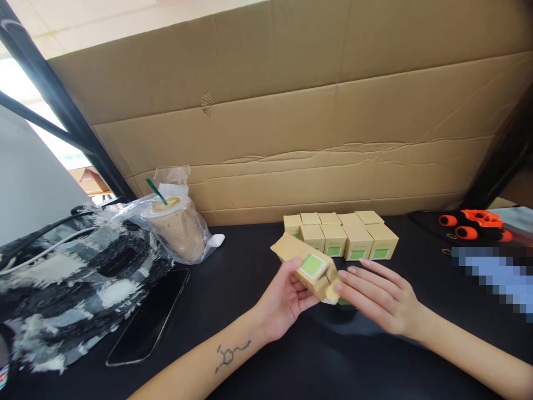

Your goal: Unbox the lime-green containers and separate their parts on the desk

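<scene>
My left hand [283, 305] is closed around a small kraft cardboard box [291, 253], tilted above the black table. A green label with a white border shows on its upper face. One flap stands out at the far left end, and the flaps at the near right end are loose too. My right hand [378, 294] is beside that right end, fingers stretched out and fingertips at the flaps; its thumb is hidden. Beneath these fingers a dark object with a bit of green [346, 304] is partly covered, its kind unclear.
Several similar boxes [347, 236] stand in two rows at the back. To the left are a bagged iced drink [177, 230], a phone [150, 319] and a frayed black-and-white cloth [91, 289]. Orange-and-black items [474, 225] lie right. A cardboard sheet [291, 122] rises behind.
</scene>
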A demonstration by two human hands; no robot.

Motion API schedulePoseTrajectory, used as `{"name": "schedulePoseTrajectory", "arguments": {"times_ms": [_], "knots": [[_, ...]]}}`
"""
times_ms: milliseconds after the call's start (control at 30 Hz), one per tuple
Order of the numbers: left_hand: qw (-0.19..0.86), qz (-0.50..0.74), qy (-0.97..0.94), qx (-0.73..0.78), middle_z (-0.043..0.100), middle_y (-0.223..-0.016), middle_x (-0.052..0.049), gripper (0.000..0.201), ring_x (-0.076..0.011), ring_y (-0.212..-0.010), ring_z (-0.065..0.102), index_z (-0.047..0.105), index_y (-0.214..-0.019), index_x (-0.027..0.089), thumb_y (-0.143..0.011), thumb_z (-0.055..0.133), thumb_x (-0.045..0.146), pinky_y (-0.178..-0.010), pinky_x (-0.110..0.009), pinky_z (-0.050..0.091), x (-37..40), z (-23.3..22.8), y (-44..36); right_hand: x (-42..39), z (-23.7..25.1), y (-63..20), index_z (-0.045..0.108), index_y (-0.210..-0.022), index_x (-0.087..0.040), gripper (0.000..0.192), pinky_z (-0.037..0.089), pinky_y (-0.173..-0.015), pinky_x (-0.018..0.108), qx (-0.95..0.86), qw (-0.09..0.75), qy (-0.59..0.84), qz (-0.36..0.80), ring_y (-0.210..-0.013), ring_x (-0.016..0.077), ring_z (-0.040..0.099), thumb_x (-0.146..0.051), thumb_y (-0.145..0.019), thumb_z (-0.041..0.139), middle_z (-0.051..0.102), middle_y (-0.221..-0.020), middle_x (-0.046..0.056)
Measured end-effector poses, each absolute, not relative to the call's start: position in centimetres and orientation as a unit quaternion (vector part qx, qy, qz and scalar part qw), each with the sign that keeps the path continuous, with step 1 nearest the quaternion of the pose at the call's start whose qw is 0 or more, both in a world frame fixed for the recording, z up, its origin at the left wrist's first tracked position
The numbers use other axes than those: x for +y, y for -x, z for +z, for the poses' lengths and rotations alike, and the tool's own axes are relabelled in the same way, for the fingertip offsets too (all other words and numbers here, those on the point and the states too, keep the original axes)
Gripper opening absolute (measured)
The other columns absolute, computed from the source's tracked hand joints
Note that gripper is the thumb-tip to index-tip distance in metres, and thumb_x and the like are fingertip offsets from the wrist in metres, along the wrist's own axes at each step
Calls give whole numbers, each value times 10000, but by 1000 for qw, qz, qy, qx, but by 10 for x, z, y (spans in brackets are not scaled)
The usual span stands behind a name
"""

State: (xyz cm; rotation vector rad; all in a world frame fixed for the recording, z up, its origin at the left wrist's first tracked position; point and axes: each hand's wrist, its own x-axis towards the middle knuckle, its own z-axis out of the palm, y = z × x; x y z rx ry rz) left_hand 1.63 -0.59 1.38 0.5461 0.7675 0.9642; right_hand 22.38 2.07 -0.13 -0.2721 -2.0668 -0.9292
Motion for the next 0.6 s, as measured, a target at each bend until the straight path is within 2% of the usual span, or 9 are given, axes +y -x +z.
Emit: {"name": "schedulePoseTrajectory", "arguments": {"times_ms": [100, 233, 333, 433, 500, 600], "knots": [[798, 433, -246, 340, 688, -1021, -116, 403, -164, -865, 647, 647, -1072, 81, -891, 482, 401, -789, -252, 516, -6, 16, -15, 21, -1, -224, 675, -977, -286, 236, 534, -937, 305, -813, 424, 94, -388, -891, 133, 682, -112, -822, 636, 746, -942, -41], [769, 471, -260, 345, 671, -1091, -118, 397, -172, -914, 638, 623, -1100, 103, -885, 521, 421, -838, -268, 501, -2, 18, -11, 20, -2, -222, 641, -986, -259, 217, 547, -872, 346, -838, 433, 96, -318, -926, 171, 662, -227, -778, 693, 727, -945, 0], [722, 509, -292, 366, 677, -1083, -119, 445, -196, -946, 633, 614, -1108, 127, -860, 546, 490, -852, -292, 488, 2, 17, -7, 16, -2, -219, 600, -991, -239, 212, 546, -710, 342, -858, 444, 121, -228, -757, 175, 655, -340, -809, 641, 707, -823, 20], [686, 510, -357, 377, 671, -1097, -142, 562, -253, -993, 622, 596, -1142, 124, -808, 569, 575, -831, -340, 489, 1, 15, -5, 11, 1, -214, 560, -1047, -199, 176, 463, -551, 295, -881, 419, 164, -143, -567, 143, 564, -266, -892, 512, 635, -669, -2], [674, 498, -389, 383, 659, -1116, -166, 605, -286, -1003, 616, 583, -1156, 106, -796, 571, 592, -804, -370, 498, -1, 14, -7, 9, 3, -213, 545, -1112, -175, 218, 400, -508, 277, -889, 392, 183, -149, -524, 134, 518, -197, -909, 467, 590, -614, -20], [681, 482, -398, 382, 632, -1167, -186, 587, -304, -1042, 599, 560, -1189, 95, -832, 542, 561, -803, -391, 504, -5, 14, -10, 7, 4, -212, 546, -1158, -152, 257, 364, -504, 284, -882, 357, 206, -229, -517, 130, 521, -176, -910, 482, 596, -608, -21]]}}
